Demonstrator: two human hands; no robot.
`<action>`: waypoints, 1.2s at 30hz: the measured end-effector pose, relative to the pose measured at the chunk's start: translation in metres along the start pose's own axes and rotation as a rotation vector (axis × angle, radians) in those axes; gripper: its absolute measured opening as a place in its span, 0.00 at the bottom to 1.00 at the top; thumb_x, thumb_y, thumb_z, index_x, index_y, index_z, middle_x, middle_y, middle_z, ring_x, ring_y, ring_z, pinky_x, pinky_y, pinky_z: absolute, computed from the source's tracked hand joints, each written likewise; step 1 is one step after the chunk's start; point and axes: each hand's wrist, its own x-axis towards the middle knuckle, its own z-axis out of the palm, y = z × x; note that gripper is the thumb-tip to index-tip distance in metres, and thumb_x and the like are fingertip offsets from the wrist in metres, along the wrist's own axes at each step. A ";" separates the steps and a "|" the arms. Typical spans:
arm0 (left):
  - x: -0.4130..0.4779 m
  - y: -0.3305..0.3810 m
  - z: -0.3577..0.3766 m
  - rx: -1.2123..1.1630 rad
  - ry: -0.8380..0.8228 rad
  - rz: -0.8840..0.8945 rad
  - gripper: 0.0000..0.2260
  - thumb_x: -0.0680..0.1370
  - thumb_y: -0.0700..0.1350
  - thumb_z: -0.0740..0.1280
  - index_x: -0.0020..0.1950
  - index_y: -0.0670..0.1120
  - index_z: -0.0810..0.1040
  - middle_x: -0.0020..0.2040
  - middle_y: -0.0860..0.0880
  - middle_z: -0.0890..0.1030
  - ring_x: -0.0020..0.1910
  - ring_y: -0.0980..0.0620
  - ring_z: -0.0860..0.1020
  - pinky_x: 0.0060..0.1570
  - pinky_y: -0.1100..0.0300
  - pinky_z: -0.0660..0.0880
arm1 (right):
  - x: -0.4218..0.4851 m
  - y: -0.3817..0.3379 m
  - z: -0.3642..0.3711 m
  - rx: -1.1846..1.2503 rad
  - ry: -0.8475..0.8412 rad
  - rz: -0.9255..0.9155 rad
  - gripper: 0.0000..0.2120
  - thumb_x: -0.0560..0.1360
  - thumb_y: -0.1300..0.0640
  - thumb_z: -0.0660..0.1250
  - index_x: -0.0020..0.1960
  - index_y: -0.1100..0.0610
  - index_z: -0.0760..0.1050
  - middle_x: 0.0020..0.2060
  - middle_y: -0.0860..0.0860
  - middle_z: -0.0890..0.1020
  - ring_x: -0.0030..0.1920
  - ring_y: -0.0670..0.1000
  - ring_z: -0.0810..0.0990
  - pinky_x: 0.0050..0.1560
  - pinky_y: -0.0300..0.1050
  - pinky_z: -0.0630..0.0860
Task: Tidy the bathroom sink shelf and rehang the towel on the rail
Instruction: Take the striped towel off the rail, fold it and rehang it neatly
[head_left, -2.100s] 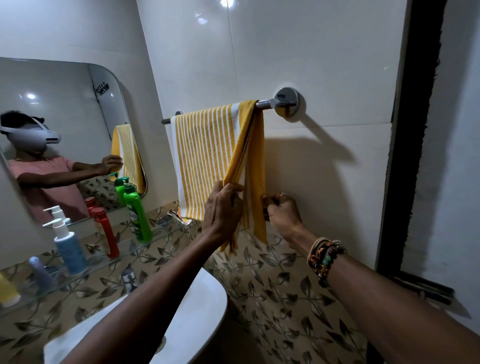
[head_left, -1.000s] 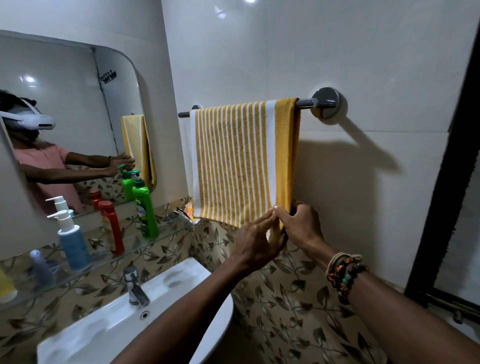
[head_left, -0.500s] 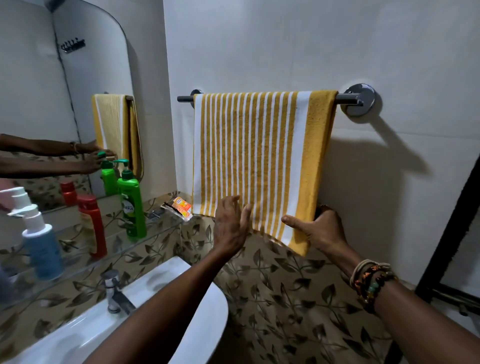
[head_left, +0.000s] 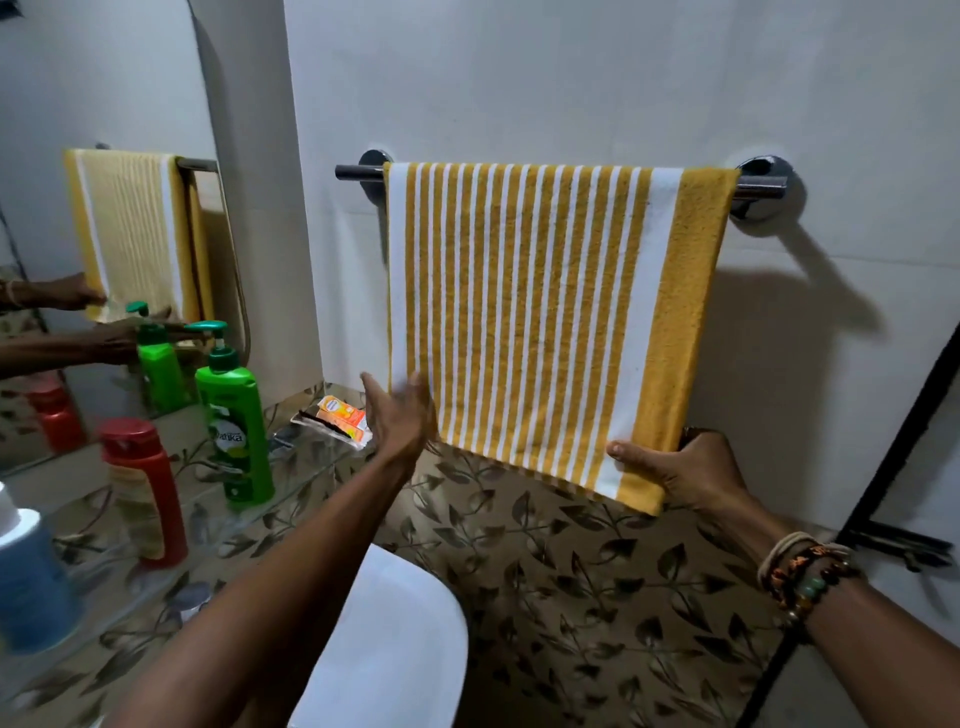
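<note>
A pale tiled wall (head_left: 571, 78) above a leaf-patterned band carries a chrome rail (head_left: 761, 187). The towel (head_left: 540, 312), yellow with white stripes, hangs flat over the rail and covers nearly its whole length, leaving only the two ends bare.

The right hand (head_left: 685, 470) pinches the towel's lower right corner, with the thumb on the front face and the fingers behind the cloth. Bracelets (head_left: 805, 577) circle that wrist.

The left hand (head_left: 402, 421) is spread, fingers straight, at the towel's lower left corner. It is blurred, so I cannot tell whether it touches the cloth.

To the left a glass shelf (head_left: 306, 467) runs under a mirror (head_left: 104, 104). An orange packet (head_left: 343, 418) lies at the shelf's right end, just beside the left hand. Further along stand a green bottle (head_left: 234, 421), a red bottle (head_left: 145, 493) and, at the left edge, a blue bottle (head_left: 31, 582). A white sink (head_left: 384, 649) sits below.
</note>
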 end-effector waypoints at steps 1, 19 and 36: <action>0.006 0.004 -0.002 -0.007 -0.038 0.009 0.35 0.80 0.60 0.58 0.80 0.46 0.47 0.79 0.43 0.55 0.76 0.41 0.58 0.72 0.40 0.61 | -0.004 -0.001 0.001 0.007 0.006 -0.007 0.27 0.52 0.42 0.84 0.44 0.57 0.84 0.34 0.46 0.87 0.34 0.43 0.85 0.28 0.34 0.77; 0.060 -0.010 -0.037 -0.035 -0.265 -0.030 0.20 0.80 0.59 0.59 0.53 0.43 0.78 0.49 0.44 0.82 0.49 0.43 0.82 0.52 0.44 0.80 | -0.019 -0.010 0.026 -0.178 0.162 0.065 0.29 0.51 0.37 0.81 0.33 0.61 0.79 0.25 0.50 0.81 0.24 0.49 0.80 0.24 0.40 0.71; 0.036 0.150 0.001 0.259 0.056 1.048 0.26 0.80 0.50 0.60 0.76 0.41 0.62 0.77 0.42 0.62 0.77 0.42 0.56 0.74 0.46 0.53 | 0.016 -0.167 0.085 -0.788 0.654 -0.902 0.20 0.81 0.49 0.61 0.68 0.60 0.73 0.69 0.61 0.72 0.70 0.61 0.69 0.70 0.55 0.61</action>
